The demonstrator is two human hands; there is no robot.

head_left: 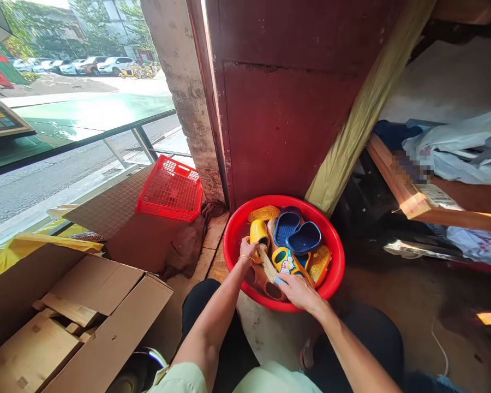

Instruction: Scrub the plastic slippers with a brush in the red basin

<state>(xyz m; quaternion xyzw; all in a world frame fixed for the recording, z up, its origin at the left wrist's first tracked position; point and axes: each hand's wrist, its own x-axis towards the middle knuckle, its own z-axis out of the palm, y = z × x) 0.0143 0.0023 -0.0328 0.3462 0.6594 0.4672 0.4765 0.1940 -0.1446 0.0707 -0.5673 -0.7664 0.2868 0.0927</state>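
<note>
A red basin [339, 273] full of slippers stands on the floor between my knees. My left hand [249, 250] is closed on a yellow slipper [258, 231] at the basin's left side. In my right hand [298, 289] is a scrubbing brush [267, 264], gripped by its light blue end, with its pale bristles against the yellow slipper's opening. Navy blue slippers [305, 237] lie at the back. A yellow slipper with a cartoon decoration [287, 262] rests beside the brush, and brown slippers [273, 289] lie below it, partly hidden by my hands.
A red plastic crate [172, 188] sits by the wall at left, near a dark cloth [188, 245]. An open cardboard box [118, 322] holds wooden pieces. A maroon door [286, 125] rises behind the basin. A wooden shelf [417, 204] with plastic bags juts out at right.
</note>
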